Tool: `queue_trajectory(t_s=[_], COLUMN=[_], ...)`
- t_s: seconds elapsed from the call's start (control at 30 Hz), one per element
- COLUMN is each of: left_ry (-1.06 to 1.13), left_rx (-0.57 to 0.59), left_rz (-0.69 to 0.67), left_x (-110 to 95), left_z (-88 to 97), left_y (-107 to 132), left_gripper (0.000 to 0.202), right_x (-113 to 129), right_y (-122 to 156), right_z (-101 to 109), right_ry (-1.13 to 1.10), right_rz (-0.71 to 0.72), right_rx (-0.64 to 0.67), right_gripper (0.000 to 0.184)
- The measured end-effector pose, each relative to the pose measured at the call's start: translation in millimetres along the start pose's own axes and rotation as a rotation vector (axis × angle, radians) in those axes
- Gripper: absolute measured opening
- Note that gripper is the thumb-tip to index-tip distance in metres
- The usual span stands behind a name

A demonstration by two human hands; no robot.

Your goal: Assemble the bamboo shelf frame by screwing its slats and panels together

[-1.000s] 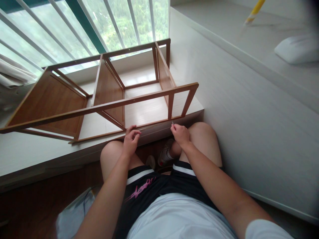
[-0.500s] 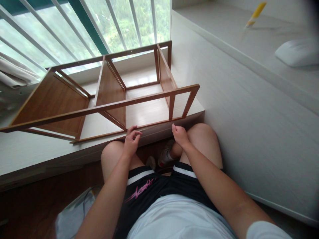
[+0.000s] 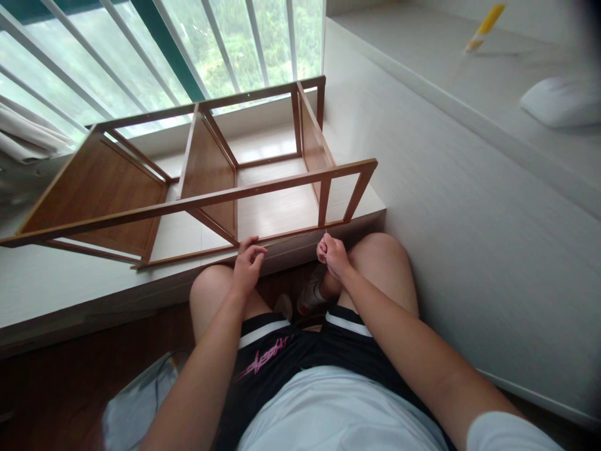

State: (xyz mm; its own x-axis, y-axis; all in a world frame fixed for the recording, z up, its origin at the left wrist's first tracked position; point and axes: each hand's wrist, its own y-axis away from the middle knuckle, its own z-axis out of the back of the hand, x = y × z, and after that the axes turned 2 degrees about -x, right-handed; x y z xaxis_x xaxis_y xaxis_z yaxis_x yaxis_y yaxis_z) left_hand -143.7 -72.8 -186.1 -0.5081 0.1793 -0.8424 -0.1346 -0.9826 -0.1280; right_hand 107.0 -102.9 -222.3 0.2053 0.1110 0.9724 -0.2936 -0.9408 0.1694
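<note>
A brown wooden shelf frame (image 3: pixel 258 189) lies on its side on the pale window ledge, with flat panels set across it. My left hand (image 3: pixel 248 263) is at its near lower rail, fingers loosely bent and apart, the fingertips against the wood by a crosspiece. Right of it, above my knee, my right hand (image 3: pixel 334 255) is closed in a pinch. A thin metal rod (image 3: pixel 325 232) sticks up from those fingers, close to the same rail; its lower part is hidden in the hand, so its kind cannot be made out.
A barred window (image 3: pixel 225 44) stands behind the frame, with a curtain (image 3: pixel 28 134) at the left. On the right a pale cabinet (image 3: pixel 422 163) carries a yellow-and-white tube (image 3: pixel 486 28) and a white packet (image 3: pixel 561 103). A clear plastic bag (image 3: pixel 136 401) lies on the dark floor.
My right hand has turned and its fingers have curled further in around the rod. The left hand and the shelf frame stay in place.
</note>
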Motion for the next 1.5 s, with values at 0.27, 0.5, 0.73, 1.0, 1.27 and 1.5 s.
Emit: queue_trajectory(t_s=[0.27,0.5,0.73,1.0,1.27,1.5], left_ry=[0.007,-0.005,0.008,0.001,-0.004,0.007], left_rx=[-0.005,-0.009,-0.001,-0.017,-0.009,-0.004], left_rz=[-0.015,-0.025,-0.009,-0.021,-0.001,-0.002], left_x=[2.2,3.6,1.4,2.2,4.0,0.2], left_z=[-0.3,-0.5,0.5,-0.6,-0.4,0.3], left_y=[1.0,0.2,1.0,0.6,0.4,0.7], left_gripper=[0.014,0.013,0.014,0.014,0.013,0.013], right_x=[-3.7,-12.8,-1.9,3.6,6.7,7.7], right_y=[-5.2,5.0,0.3,-0.9,-0.8,-1.9], right_z=[2.1,14.5,20.7,19.9,21.3,23.5], right_ry=[0.001,0.363,0.679,0.903,0.916,0.673], right_rz=[-0.014,0.093,0.195,0.19,0.15,0.115], right_rx=[-0.1,-0.111,-0.091,-0.076,-0.079,-0.049], right_gripper=[0.05,0.051,0.047,0.046,0.046,0.047])
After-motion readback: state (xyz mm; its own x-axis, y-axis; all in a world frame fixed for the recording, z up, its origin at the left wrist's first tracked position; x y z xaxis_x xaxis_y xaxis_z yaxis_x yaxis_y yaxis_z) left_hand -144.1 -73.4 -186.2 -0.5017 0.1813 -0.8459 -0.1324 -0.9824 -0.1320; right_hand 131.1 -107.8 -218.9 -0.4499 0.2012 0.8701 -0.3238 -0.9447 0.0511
